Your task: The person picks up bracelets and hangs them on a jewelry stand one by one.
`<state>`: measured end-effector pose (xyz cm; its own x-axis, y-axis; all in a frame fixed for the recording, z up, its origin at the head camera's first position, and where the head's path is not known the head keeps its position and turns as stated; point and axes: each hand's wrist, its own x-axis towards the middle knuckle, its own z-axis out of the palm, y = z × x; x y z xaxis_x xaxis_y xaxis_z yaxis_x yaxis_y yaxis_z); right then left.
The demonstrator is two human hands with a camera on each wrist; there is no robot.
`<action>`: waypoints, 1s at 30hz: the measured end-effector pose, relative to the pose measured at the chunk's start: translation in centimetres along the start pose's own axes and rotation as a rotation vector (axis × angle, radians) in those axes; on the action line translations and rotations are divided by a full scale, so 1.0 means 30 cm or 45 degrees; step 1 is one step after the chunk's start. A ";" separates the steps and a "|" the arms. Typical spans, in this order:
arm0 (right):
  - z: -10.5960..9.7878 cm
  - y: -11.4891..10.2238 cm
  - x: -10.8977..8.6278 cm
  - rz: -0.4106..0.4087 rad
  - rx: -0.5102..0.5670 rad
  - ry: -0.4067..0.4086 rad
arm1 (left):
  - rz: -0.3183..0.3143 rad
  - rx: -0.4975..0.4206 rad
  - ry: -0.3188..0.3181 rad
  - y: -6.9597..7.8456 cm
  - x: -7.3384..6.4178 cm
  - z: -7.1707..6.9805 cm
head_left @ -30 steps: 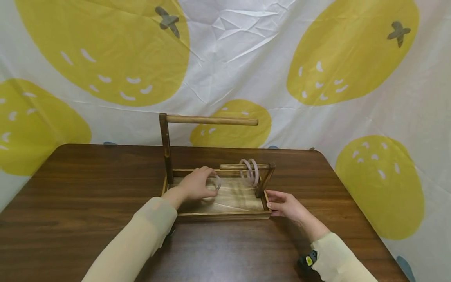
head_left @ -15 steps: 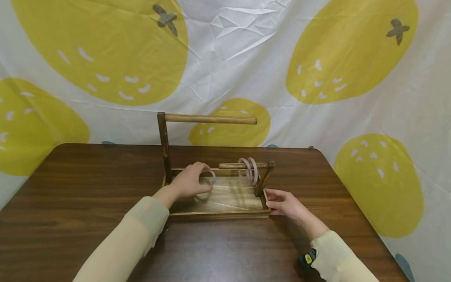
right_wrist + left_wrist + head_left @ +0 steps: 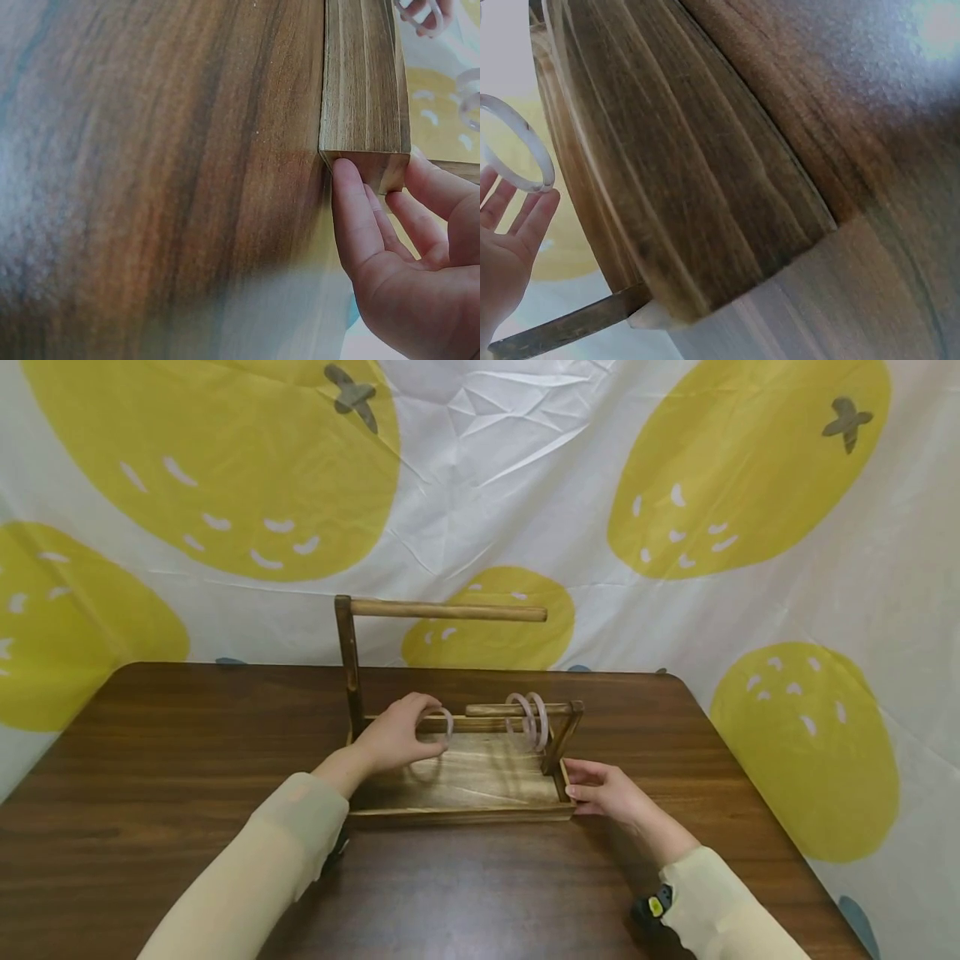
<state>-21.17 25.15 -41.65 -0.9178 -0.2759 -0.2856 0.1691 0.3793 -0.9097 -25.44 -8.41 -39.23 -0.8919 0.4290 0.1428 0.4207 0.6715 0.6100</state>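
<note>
A wooden jewelry stand [image 3: 457, 815] with a shallow tray base and two bars rests on the table. My left hand [image 3: 393, 734] pinches a pale translucent bangle [image 3: 449, 727] between thumb and fingers, above the tray's left part. The left wrist view shows this bangle [image 3: 525, 142] at the fingertips [image 3: 551, 196], apart from the wood. Two more bangles [image 3: 540, 722] hang on the short lower bar [image 3: 487, 710] at the right. At the tray's right end, my right hand [image 3: 611, 792] grips the end wall; the right wrist view shows its fingers [image 3: 349, 176] against the wood.
The long upper bar [image 3: 450, 610] juts rightward from a tall post [image 3: 348, 664] at the stand's left end, above the left hand. Its right end is free. A dark wood table [image 3: 465, 893] lies beneath, and a lemon-print cloth [image 3: 480, 485] hangs behind.
The left hand has moved left and slightly up with the bangle, lifting it higher over the tray. The right hand stays at the stand's right end, and the hung bangles remain in place.
</note>
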 end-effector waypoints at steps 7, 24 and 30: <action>-0.001 0.001 0.000 0.002 0.001 -0.006 | 0.002 -0.020 0.020 0.005 -0.007 -0.016; 0.002 0.002 0.002 -0.006 -0.003 0.002 | -0.004 -0.123 0.054 0.005 -0.019 -0.044; 0.002 0.001 -0.001 -0.002 -0.001 -0.002 | 0.012 -0.128 0.086 0.013 -0.025 -0.050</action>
<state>-21.11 25.11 -41.70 -0.9176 -0.2778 -0.2843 0.1672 0.3792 -0.9101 -24.85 -9.38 -37.93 -0.8986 0.3912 0.1989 0.4134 0.6022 0.6830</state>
